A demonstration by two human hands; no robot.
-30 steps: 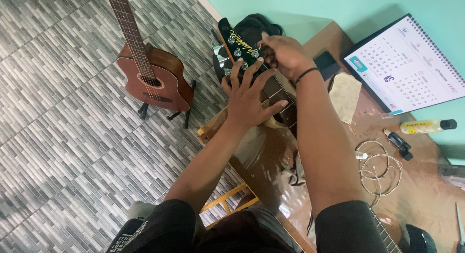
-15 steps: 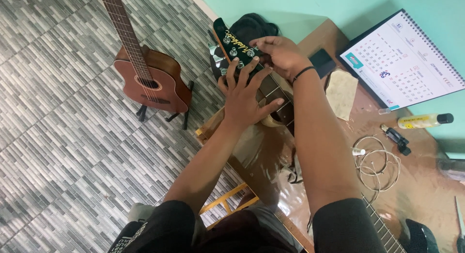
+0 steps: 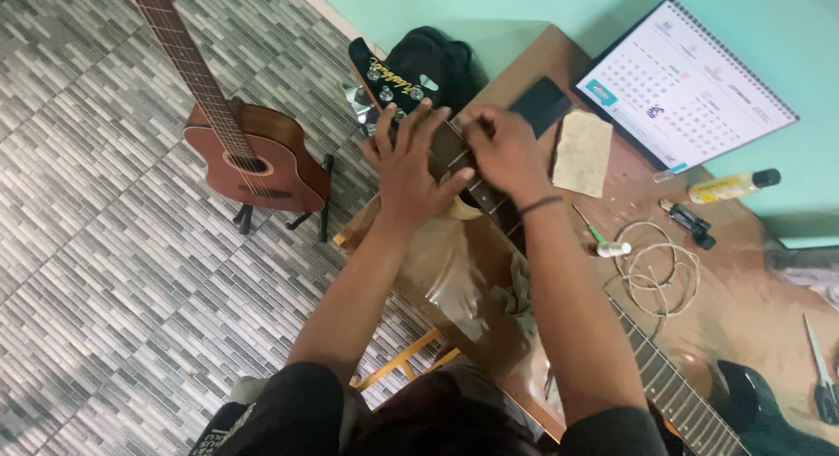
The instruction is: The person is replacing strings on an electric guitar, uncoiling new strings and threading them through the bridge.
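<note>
With the left hand (image 3: 411,172) spread flat, steadying the black guitar neck (image 3: 454,155) near the table's (image 3: 743,307) far corner, the right hand's (image 3: 502,150) curled fingers should rub evenly along the fretboard.

Both forearms extend from 6 o'clock toward 12 o'clock. The left hand (image 3: 411,163) lies palm down, fingers spread and pointing to 12 o'clock. The right hand (image 3: 502,150), just beside it at 3 o'clock, is curled, fingertips pointing to 9 o'clock.
</note>
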